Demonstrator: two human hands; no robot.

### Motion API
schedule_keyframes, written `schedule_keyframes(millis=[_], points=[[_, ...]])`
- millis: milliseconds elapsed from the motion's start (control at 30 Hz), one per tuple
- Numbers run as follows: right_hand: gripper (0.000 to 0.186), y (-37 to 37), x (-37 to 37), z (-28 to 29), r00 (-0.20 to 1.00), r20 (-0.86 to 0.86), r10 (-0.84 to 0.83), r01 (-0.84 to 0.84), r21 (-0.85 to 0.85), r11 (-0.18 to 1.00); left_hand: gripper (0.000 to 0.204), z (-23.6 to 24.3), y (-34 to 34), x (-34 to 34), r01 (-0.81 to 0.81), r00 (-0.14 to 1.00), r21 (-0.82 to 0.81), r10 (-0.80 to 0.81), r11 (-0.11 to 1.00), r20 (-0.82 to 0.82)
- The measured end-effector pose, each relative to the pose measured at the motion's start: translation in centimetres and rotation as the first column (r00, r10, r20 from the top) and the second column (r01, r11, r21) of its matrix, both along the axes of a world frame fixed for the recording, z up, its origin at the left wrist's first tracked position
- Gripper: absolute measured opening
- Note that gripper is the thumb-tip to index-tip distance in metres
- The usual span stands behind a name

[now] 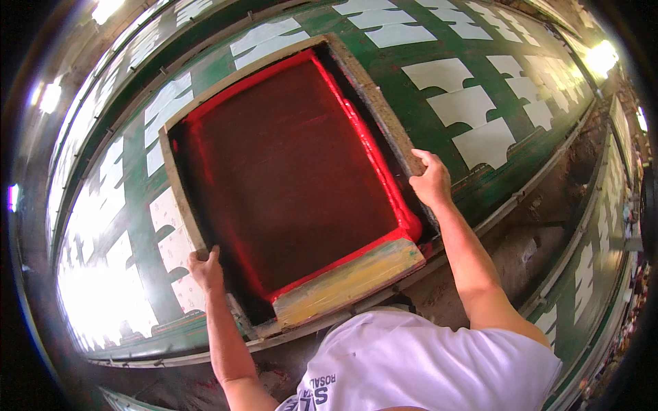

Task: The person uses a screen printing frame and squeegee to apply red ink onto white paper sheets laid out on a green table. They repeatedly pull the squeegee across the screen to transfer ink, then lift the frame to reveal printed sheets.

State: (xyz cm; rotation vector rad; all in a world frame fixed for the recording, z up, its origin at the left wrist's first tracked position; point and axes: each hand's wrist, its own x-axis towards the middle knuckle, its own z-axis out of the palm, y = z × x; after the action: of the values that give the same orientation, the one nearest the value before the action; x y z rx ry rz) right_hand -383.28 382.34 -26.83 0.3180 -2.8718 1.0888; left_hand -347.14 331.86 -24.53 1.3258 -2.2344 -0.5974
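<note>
A large screen printing frame (368, 92) lies tilted across the green table in front of me. Its dark mesh (295, 171) is bordered by wet red ink (363, 137), thickest along the right side. At the near end inside the frame rests a wide squeegee (349, 282) with a stained, yellowish wooden handle. My left hand (208, 272) is closed on the frame's left side, near the front corner. My right hand (432, 179) grips the right side, thumb and fingers around the rim. What lies beneath the frame is hidden.
White cut pieces (473, 106) lie in rows on the green table (391, 68). Pieces beside my left hand carry small red marks (179, 250). A rail (514, 205) edges the table near me. Another table with white pieces (584, 274) stands at the right.
</note>
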Motion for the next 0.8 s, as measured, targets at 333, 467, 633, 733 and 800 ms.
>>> schedule_keyframes(millis=[333,467,633,733,800], points=[[0.067,8.2,-5.7,-1.3,0.997,0.030,0.066,-0.064,-0.077,0.995,0.045,-0.1,7.5,-6.1,-0.042,0.996,0.080,0.036,0.996,0.076],[0.064,9.3,-6.2,-1.8,0.994,0.032,0.102,-0.097,-0.137,0.986,0.046,0.4,8.7,-6.9,-0.071,0.989,0.041,0.065,0.997,0.135],[0.065,9.0,-5.2,-0.5,0.985,0.021,0.174,-0.171,-0.092,0.981,0.050,0.1,8.8,-6.7,-0.057,0.991,0.077,0.047,0.995,0.128],[0.062,8.4,-1.5,2.3,0.940,-0.134,0.314,-0.283,0.206,0.937,0.056,-0.9,8.6,-6.9,-0.065,0.981,-0.010,0.066,0.998,0.181],[0.062,7.5,2.5,4.6,0.814,-0.284,0.507,-0.425,0.305,0.852,0.058,-1.4,8.5,-7.1,-0.067,0.979,-0.004,0.067,0.998,0.193]])
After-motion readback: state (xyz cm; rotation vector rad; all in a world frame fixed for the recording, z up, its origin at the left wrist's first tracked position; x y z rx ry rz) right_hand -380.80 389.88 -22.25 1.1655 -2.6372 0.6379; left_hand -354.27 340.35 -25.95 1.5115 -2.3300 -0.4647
